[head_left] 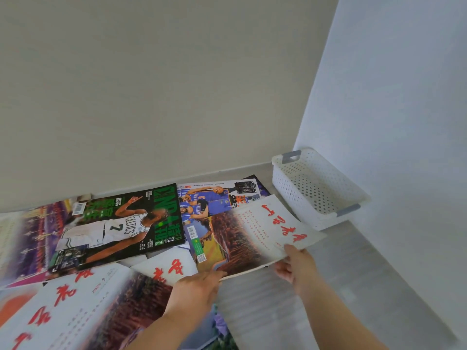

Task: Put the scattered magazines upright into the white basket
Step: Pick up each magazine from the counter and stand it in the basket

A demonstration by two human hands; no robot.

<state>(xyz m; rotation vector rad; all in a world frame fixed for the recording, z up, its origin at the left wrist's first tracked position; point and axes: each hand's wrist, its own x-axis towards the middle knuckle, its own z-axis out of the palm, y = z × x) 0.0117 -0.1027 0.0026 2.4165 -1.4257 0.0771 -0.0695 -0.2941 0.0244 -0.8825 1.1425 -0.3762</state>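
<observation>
Your right hand [295, 266] pinches the near corner of the magazine [252, 236] lying atop the pile [113, 223] just beside the basket [290, 195], your left hand [199, 286] meets its near edge, grip unclear, so hold both sides firmly, stand it upright and lower it in.

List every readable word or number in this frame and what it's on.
"CELTICS", "7": jersey on the green magazine cover.
"NBA": that cover's masthead, sideways.
"3": blue jersey on the blue magazine.
"2025 9": white magazine, lower left.
Too blurred to read: red brush characters, barcodes, small print.
</observation>
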